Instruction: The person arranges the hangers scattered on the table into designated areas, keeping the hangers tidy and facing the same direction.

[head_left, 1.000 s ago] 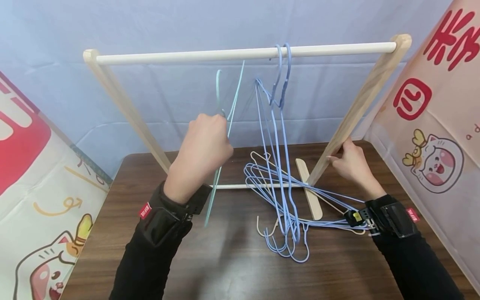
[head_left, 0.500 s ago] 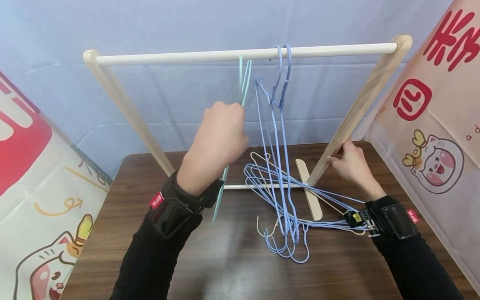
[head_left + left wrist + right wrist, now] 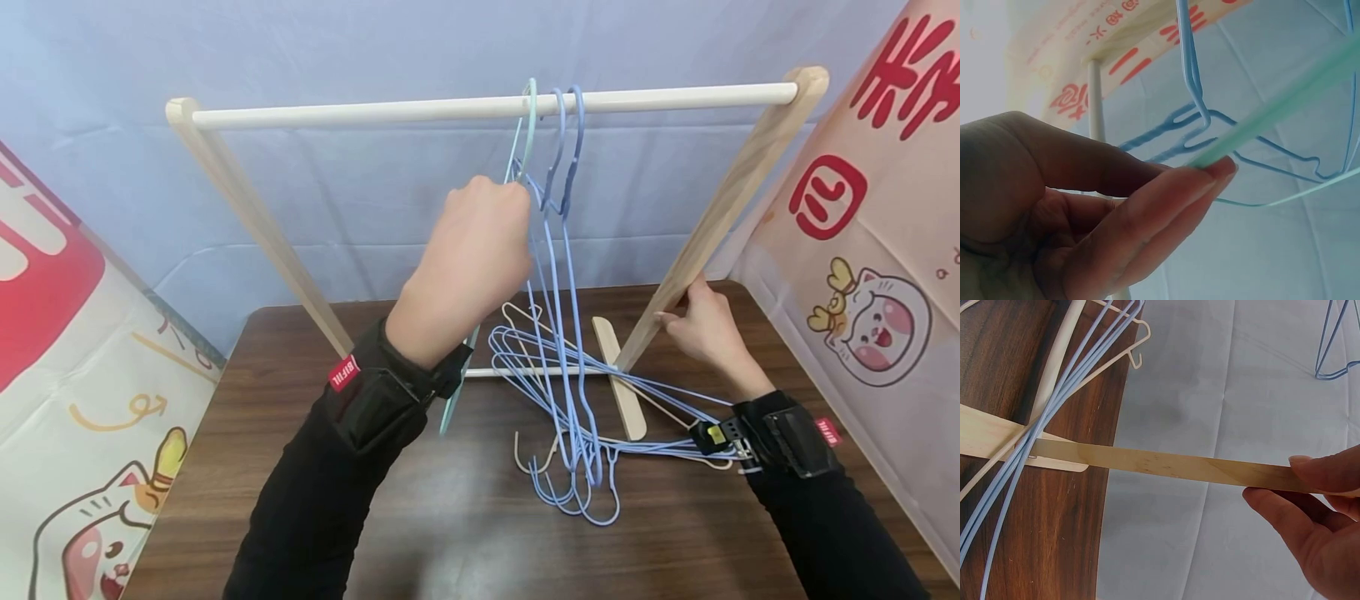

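My left hand pinches a mint-green clothes hanger between thumb and fingers. That hanger's hook reaches over the white rail of a small wooden clothes rack, left of two blue hangers hooked there. In the left wrist view, the green wire runs out from the fingertips, with the blue hangers behind. Low on the rack's right post, my right hand holds the wood between thumb and fingers. The right wrist view shows the same post in its grip.
A pile of blue hangers with cream hangers among them lies on the brown table, partly across the rack's right foot. Blue cloth hangs behind, and printed panels stand at both sides.
The left hand has carried the green hanger right and up, and its hook has come over the rail beside the blue hangers. The right hand stays on the post.
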A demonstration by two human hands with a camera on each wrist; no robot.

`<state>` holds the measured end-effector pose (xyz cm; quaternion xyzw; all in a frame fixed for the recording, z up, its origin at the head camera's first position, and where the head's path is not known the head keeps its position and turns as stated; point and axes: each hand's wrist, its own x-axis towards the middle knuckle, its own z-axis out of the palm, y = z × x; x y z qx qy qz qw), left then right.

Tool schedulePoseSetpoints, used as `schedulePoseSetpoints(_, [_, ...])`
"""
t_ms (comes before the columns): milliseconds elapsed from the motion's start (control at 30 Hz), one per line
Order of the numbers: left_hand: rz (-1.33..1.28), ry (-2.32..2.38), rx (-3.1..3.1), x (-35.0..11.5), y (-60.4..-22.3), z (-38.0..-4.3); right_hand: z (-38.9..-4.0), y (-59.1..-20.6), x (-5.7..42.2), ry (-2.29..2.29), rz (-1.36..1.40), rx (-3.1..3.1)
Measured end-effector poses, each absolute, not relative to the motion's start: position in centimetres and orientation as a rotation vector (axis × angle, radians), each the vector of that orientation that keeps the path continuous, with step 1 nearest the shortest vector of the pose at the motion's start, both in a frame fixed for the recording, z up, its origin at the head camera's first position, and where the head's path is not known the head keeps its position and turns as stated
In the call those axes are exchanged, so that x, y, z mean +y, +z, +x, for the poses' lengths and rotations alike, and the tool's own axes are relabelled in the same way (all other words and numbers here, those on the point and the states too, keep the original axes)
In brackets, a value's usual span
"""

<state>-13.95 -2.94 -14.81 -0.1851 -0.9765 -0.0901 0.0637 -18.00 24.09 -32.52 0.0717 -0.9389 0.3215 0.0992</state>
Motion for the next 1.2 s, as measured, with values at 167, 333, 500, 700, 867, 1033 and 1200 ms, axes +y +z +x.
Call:
schedulePoseSetpoints(167, [-0.565,-0.277,-2.961,-2.4,-14.8,-14.3,-18.0,-32.6,24.1,0.953,0.208,-2.779])
schedulePoseSetpoints(333, [-0.563,-0.302,-2.962,-2.0,-15.0,-14.8,-18.0,-32.5,24.1,0.949,0.21,-2.777])
schedulePoseSetpoints(500, [-0.536,-0.357,-2.969,-1.9,-15.6,-15.3,-18.0,-32.6,24.1,0.944,0.212,-2.776])
schedulePoseSetpoints(700, [-0.514,-0.398,-2.98,-1.8,-16.3,-16.1,-18.0,-32.6,24.1,0.94,0.216,-2.777])
schedulePoseSetpoints(867, [-0.517,-0.433,-2.993,-1.7,-16.5,-16.5,-18.0,-32.6,24.1,0.933,0.212,-2.771])
schedulePoseSetpoints(1033, [-0.521,-0.484,-2.984,-1.6,-16.6,-16.7,-18.0,-32.6,24.1,0.928,0.22,-2.768])
schedulePoseSetpoints(1200, [-0.539,-0.515,-2.969,-1.9,-16.7,-16.8,-18.0,-32.6,24.1,0.934,0.221,-2.767])
